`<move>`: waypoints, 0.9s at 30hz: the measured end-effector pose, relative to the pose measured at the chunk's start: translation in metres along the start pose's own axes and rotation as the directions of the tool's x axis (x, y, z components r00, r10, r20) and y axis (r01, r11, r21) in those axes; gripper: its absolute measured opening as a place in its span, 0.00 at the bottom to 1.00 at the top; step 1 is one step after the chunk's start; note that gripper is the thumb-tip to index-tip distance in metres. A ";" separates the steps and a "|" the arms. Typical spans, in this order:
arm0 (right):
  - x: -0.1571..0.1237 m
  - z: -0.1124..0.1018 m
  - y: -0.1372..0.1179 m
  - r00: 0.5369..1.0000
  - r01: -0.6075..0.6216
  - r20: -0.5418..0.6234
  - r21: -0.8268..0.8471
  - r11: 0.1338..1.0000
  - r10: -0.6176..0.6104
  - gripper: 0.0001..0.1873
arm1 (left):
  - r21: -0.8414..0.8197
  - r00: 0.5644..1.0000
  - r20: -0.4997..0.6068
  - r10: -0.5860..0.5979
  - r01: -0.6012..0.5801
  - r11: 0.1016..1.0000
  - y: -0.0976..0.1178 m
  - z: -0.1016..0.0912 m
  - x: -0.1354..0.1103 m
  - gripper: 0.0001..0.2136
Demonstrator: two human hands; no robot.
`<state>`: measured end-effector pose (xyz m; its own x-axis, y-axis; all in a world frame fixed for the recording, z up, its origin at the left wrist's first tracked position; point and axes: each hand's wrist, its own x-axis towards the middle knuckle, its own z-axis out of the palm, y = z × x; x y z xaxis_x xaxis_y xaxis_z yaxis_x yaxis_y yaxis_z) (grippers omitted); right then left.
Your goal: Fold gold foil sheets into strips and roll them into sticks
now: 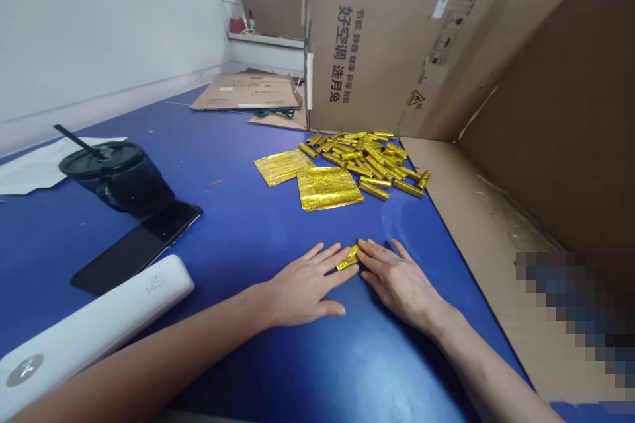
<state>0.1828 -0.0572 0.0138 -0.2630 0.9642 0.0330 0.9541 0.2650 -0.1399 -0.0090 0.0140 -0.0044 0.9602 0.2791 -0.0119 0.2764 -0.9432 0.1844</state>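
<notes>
1. A blue bench (233, 225) fills the view, with a pale wall at left and tall printed cardboard (387, 33) at the back and right.
2. At the front middle, a small gold foil piece (350, 258) lies on the bench between the person's two hands.
3. The left hand (303, 287) is flat, palm down, its fingers spread apart, fingertips at the foil's left end.
4. The right hand (397, 274) is extended, palm down, fingers close together over the foil's right end, not curled around it.
5. Beyond the hands, two flat gold sheets (330, 189) overlap slightly, beside a heap of narrow gold rolls (372, 157).
6. At left are a dark lidded cup (131, 178) with a straw, a black phone (141, 244) and a long white device (99, 334).
</notes>
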 end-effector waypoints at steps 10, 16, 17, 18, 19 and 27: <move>0.000 0.000 0.001 1.000 -0.009 0.022 0.006 1.000 0.009 0.21 | 0.016 1.000 -0.016 0.002 -0.001 1.000 -0.001 0.002 -0.001 0.31; 0.000 0.002 0.003 1.000 0.001 0.013 0.003 1.000 -0.001 0.20 | 0.024 1.000 -0.002 -0.003 0.003 1.000 0.000 0.001 -0.002 0.31; 0.000 0.002 0.003 1.000 0.001 0.012 0.004 1.000 -0.001 0.21 | 0.025 1.000 0.004 -0.005 0.005 1.000 0.000 0.000 -0.002 0.31; 0.000 0.002 0.003 1.000 0.000 0.012 0.007 1.000 -0.001 0.21 | 0.026 1.000 0.010 -0.007 0.007 1.000 0.000 0.000 -0.002 0.31; 0.000 0.002 0.002 1.000 0.000 0.013 0.010 1.000 0.000 0.21 | 0.027 1.000 0.016 -0.011 0.010 1.000 0.001 -0.001 -0.001 0.32; -0.001 0.000 0.004 1.000 0.005 0.022 0.019 1.000 -0.005 0.20 | 0.052 1.000 0.016 -0.021 0.020 0.998 0.003 -0.001 -0.002 0.32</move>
<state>0.1864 -0.0569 0.0131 -0.2710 0.9625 0.0124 0.9498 0.2695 -0.1586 -0.0095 0.0105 -0.0025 0.9546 0.2963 -0.0312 0.2977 -0.9454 0.1326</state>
